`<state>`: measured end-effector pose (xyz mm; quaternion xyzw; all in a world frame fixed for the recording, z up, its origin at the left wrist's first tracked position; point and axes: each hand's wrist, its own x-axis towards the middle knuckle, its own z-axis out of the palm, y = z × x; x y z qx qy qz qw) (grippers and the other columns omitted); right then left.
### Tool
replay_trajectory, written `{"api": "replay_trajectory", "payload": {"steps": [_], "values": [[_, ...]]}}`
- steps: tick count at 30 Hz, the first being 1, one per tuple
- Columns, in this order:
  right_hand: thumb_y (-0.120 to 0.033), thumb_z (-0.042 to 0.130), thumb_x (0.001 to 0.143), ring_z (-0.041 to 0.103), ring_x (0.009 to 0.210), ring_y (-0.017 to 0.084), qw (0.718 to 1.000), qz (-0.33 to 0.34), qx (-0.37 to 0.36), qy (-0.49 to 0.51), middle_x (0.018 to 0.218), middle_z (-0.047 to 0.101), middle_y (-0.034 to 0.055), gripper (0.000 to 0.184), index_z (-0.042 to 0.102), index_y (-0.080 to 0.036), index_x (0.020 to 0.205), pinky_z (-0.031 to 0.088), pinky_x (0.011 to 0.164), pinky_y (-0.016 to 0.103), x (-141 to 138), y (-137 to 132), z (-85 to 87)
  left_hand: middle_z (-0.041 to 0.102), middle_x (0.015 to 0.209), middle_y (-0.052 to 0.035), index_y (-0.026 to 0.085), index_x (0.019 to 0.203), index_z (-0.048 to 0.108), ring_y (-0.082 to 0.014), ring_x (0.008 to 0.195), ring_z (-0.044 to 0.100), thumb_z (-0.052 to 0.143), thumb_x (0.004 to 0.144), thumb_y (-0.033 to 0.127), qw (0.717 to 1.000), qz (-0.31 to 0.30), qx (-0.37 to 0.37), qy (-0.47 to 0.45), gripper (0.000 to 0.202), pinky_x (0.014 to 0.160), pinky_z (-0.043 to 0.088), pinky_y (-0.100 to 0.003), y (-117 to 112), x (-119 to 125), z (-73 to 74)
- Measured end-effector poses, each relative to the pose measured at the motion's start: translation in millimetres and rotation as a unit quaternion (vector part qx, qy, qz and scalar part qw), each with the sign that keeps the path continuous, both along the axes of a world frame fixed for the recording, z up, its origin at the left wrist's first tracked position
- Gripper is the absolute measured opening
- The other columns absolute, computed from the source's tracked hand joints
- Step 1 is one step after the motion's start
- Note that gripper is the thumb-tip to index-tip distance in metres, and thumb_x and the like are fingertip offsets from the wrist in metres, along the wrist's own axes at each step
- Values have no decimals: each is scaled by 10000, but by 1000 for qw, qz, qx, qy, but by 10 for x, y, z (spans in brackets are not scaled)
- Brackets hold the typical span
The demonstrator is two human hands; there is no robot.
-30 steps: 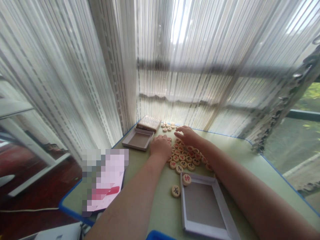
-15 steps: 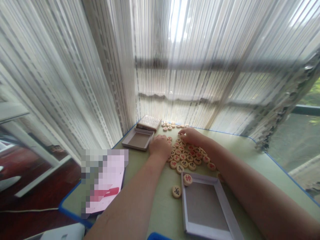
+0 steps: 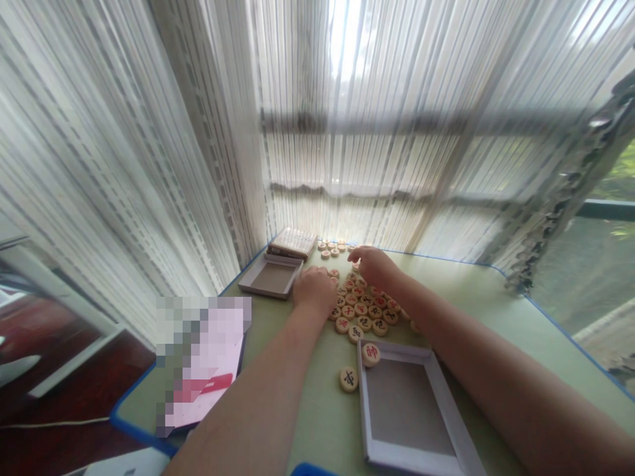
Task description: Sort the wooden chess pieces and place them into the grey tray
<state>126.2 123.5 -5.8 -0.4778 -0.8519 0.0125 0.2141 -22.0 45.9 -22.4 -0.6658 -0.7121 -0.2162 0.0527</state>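
Wooden xiangqi pieces [image 3: 361,309] with red and black characters lie in a loose cluster on the table. My left hand [image 3: 315,291] rests at the cluster's left edge, its fingers curled in and the tips hidden; what they hold, if anything, cannot be made out. Over the far side of the cluster, my right hand [image 3: 374,266] has its fingers partly stretched toward the left, with a pale piece [image 3: 356,267] just below them. My right forearm covers some pieces on that side. Beyond both hands, several more pieces [image 3: 325,254] sit near the table's far edge.
A shallow box tray [image 3: 364,410] lies close to me, a red-marked piece [image 3: 371,354] on its far left corner and a black-marked piece [image 3: 348,379] beside it. Left of my hands are another tray [image 3: 248,284] and a patterned box [image 3: 294,242]. A pink sheet [image 3: 213,370] lies farther left.
My right hand has lifted slightly and shifted a little left and away, uncovering a piece below it. My left hand has barely moved. The whole view has shifted slightly.
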Motion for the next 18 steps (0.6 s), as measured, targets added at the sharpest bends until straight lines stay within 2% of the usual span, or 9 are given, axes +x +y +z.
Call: {"api": "replay_trajectory", "payload": {"steps": [3,5,9,11,14,18], "values": [[-34,499,660,533,994,187,1000,-1,0,22,1065,623,50,322,673,-195,878,378,905,286,29,-11,20,628,926,-96,151,881,650,-209,899,543,380,807,293,1000,-4,3,3,314,822,417,-310,-2,5,2],[-48,485,683,534,1011,183,999,-18,-7,39,1076,623,54,307,674,-185,883,378,916,283,51,-4,53,628,927,-96,153,882,653,-213,897,545,386,802,292,1000,-3,7,3,312,818,420,-316,-4,6,6],[-59,388,751,600,860,159,997,-63,-24,43,938,670,60,350,657,-165,949,459,781,272,59,81,199,630,918,-101,149,875,657,-213,884,551,387,805,300,1000,-14,1,7,317,811,421,-314,8,-12,10],[-82,410,762,612,822,166,997,-63,-39,28,910,679,64,326,658,-161,958,477,732,270,8,170,272,630,910,-105,145,868,656,-211,880,554,373,814,293,1000,-20,-1,11,324,812,418,-312,18,-26,8],[-60,419,770,571,985,187,998,-45,-39,1,1069,637,97,348,635,-133,1034,432,859,288,-162,332,297,626,911,-109,139,866,649,-214,887,552,351,820,261,1000,-23,4,17,325,817,408,-320,25,-39,5],[-136,388,847,492,1121,179,999,2,-23,-40,1212,555,99,354,563,-143,1155,351,971,295,-469,501,167,616,917,-115,131,870,637,-221,892,540,344,817,225,999,-29,5,20,312,808,392,-335,8,-42,13]]}}
